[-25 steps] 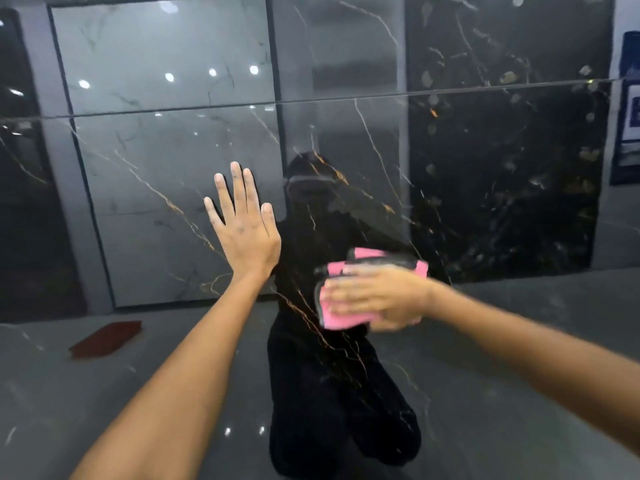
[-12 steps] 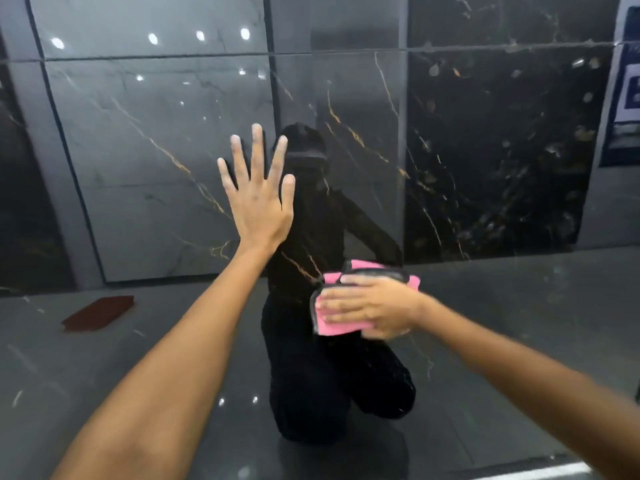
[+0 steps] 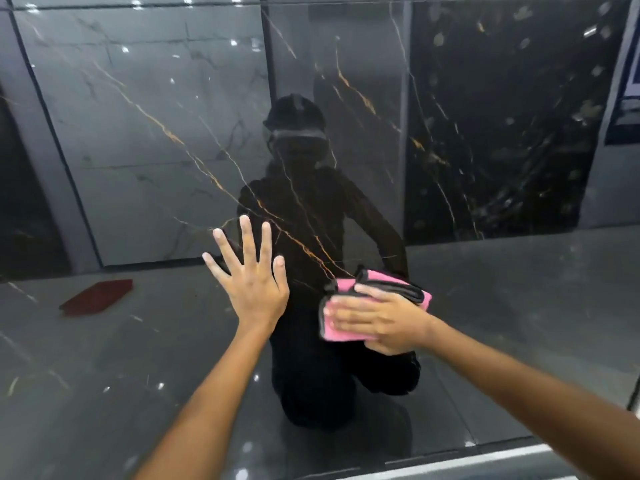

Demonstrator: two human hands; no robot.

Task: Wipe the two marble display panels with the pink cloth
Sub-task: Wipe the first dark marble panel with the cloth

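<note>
Clearly mid-wipe on one glossy marble panel (image 3: 346,140). Nearest, right hand (image 3: 381,318) laid flat over the folded pink cloth (image 3: 349,308), fingers straight and together, pressing it against the lower part of the stone. Just to the left, left hand (image 3: 254,284) braced bare on the same surface, fingers splayed and straight, holding nothing. Farther off, only reflections in the polish: a dark kneeling figure, ceiling lights, a red flat object (image 3: 97,296) on the floor. Probably a lower stretch being covered; next, likely a steady sweep across under even pressure. Second panel not clearly distinguishable here.
</note>
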